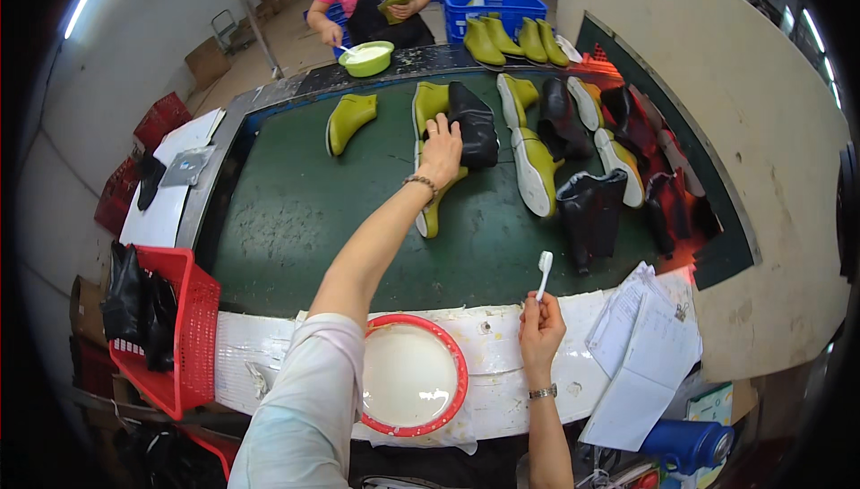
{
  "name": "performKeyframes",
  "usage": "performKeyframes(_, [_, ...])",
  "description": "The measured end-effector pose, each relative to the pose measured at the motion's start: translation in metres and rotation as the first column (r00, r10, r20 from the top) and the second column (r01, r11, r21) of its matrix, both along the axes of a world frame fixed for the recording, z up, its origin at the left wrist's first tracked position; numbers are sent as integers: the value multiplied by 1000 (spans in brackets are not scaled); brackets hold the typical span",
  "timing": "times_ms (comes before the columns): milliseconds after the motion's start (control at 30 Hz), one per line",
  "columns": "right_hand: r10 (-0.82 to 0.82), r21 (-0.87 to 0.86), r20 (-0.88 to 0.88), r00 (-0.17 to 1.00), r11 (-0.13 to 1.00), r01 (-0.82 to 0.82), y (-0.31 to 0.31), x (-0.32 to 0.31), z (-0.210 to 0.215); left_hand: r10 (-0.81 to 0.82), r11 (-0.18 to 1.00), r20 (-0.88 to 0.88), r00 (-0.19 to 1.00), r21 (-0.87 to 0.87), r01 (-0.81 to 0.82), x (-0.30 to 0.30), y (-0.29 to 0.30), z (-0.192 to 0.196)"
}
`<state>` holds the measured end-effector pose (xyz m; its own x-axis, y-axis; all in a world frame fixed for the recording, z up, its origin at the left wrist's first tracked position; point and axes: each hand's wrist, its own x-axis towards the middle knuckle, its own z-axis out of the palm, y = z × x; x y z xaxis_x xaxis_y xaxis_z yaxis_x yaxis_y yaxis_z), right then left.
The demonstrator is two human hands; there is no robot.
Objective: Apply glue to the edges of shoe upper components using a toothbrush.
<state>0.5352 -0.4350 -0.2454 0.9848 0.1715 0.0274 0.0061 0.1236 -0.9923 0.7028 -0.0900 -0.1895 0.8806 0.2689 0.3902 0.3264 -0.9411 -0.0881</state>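
In the head view, the left hand (440, 147) lay where a green shoe last (432, 99) met a black boot upper (475, 131) mid-table (278, 211); whether its grip was closed, I could not tell. The right hand (542, 332) was clamped on a white brush (545, 272), clear of the red-rimmed basin (462, 374) of milky liquid (412, 377). Brushing seemed under way; which pieces were already coated could not be told. The visible uppers lay beside lasts, none fitted over one.
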Motion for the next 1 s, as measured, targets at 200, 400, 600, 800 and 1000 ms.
performKeyframes(200, [-36,-75,7,999,997,36,5,1,-15,-199,960,137,970,-170,221,-58,5,17])
performKeyframes(400, [-15,-135,102,995,990,29,-20,9,-14,-270,954,206,940,-75,291,-234,22,75])
performKeyframes(600, [27,-144,131,991,990,-8,-4,-1,0,426,884,430,796,-11,-467,-519,164,111])
performKeyframes(800, [41,-153,198,979,988,-11,-4,12,-17,898,150,-388,206,-168,-974,-751,236,54])
performKeyframes(1000, [19,-166,209,978,986,16,-9,18,-23,864,445,-239,444,-52,-894,-765,251,22])
